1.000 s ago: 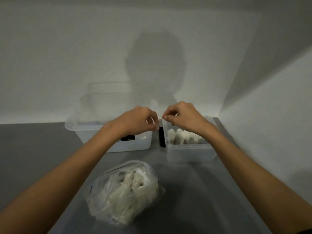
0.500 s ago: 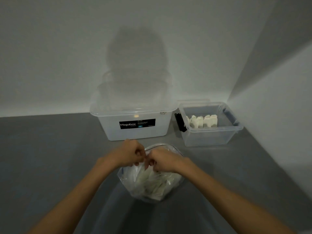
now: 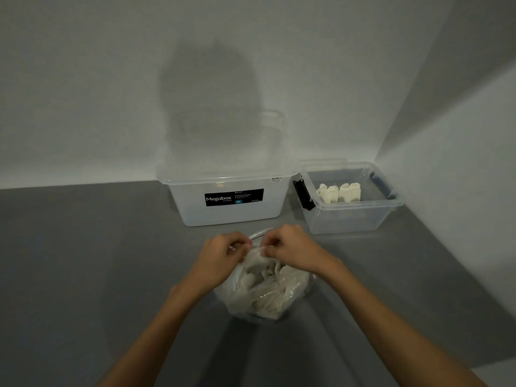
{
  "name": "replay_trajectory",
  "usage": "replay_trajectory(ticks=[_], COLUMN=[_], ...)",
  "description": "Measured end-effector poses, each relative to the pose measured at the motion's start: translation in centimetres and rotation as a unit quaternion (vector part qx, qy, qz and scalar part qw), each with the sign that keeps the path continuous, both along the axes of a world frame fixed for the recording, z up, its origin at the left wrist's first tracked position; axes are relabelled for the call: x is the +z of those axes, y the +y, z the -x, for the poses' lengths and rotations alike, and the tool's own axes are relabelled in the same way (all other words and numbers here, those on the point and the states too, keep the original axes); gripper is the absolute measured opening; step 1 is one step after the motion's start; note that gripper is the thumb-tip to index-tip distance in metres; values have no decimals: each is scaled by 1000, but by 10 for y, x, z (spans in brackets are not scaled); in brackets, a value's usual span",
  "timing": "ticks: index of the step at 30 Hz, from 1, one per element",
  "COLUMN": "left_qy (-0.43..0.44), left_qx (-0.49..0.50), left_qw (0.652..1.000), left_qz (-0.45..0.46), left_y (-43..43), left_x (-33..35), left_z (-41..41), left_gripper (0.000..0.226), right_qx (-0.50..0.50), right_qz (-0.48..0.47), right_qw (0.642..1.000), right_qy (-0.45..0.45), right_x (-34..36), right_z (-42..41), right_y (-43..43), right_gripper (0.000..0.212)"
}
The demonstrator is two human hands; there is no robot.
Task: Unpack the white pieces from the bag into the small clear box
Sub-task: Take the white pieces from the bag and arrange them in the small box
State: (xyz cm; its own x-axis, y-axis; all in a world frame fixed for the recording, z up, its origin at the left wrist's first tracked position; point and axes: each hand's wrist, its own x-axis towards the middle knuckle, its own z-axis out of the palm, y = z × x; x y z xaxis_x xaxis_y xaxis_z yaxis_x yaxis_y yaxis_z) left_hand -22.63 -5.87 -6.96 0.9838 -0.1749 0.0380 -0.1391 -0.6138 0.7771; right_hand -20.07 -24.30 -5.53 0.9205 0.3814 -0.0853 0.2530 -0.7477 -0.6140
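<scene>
Gripping: we pinch the mouth of the clear plastic bag (image 3: 265,289) with both hands, low in the centre of the frame.
Left hand (image 3: 220,254): our fingers are curled together, clamped on the bag's top edge.
Right hand (image 3: 290,251): fingers likewise closed on the edge, almost touching the left hand.
Bag: it sits on the grey table (image 3: 83,275), bulging with white pieces (image 3: 259,297) (their exact shape is blurred by the plastic).
Small clear box (image 3: 349,216): right of centre near the wall corner, well apart from the bag, with a row of white pieces (image 3: 339,194) standing upright inside, toward its left end.
Megabox storage tub (image 3: 229,196): we see it just left of the small box, beyond our hands.
</scene>
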Motion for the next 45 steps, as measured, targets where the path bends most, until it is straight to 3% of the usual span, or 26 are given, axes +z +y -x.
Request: replay_trajectory(ticks=[3, 7, 12, 14, 19, 22, 24, 27, 30, 35, 37, 45], left_qy=[19, 90, 118, 133, 200, 240, 256, 249, 222, 144, 158, 213], left_qx=[41, 62, 71, 78, 94, 107, 115, 113, 124, 136, 127, 59], left_qw=[992, 953, 917, 893, 795, 746, 732, 759, 793, 874, 880, 845], left_qz=[116, 282, 375, 422, 565, 612, 621, 591, 554, 443, 430, 486], left_y=[0, -10, -18, -20, -27, -29, -29, -26, -25, -29, -32, -46], left_x=[7, 26, 36, 37, 32, 29, 28, 26, 25, 22, 26, 36], left_z=[1, 5, 2, 0, -7, -14, -18, -23, -24, -20, -16, -4], left_gripper=[16, 12, 19, 18, 5, 13, 17, 18, 21, 29, 24, 20], right_qx=[-82, -147, -158, -190, -226, -200, -192, -178, -132, -55, -33, -25], right_qz=[-138, -347, -456, -483, -440, -425, -422, -391, -282, -198, -185, -172], right_qw=[985, 912, 846, 829, 868, 881, 884, 900, 948, 973, 976, 981], right_qy=[58, 161, 228, 209, 41, 47, 64, 68, 57, 103, 106, 89], right_x=[12, 25, 36, 41, 46, 47, 47, 50, 62, 85, 92, 96], right_z=[-2, 3, 7, 6, 0, -3, -6, -10, -14, -23, -24, -25], right_y=[-6, -8, -9, -12, -28, -32, -32, -33, -38, -42, -42, -35], right_gripper=[3, 7, 5, 5, 28, 36, 33, 22, 13, 25, 30, 27])
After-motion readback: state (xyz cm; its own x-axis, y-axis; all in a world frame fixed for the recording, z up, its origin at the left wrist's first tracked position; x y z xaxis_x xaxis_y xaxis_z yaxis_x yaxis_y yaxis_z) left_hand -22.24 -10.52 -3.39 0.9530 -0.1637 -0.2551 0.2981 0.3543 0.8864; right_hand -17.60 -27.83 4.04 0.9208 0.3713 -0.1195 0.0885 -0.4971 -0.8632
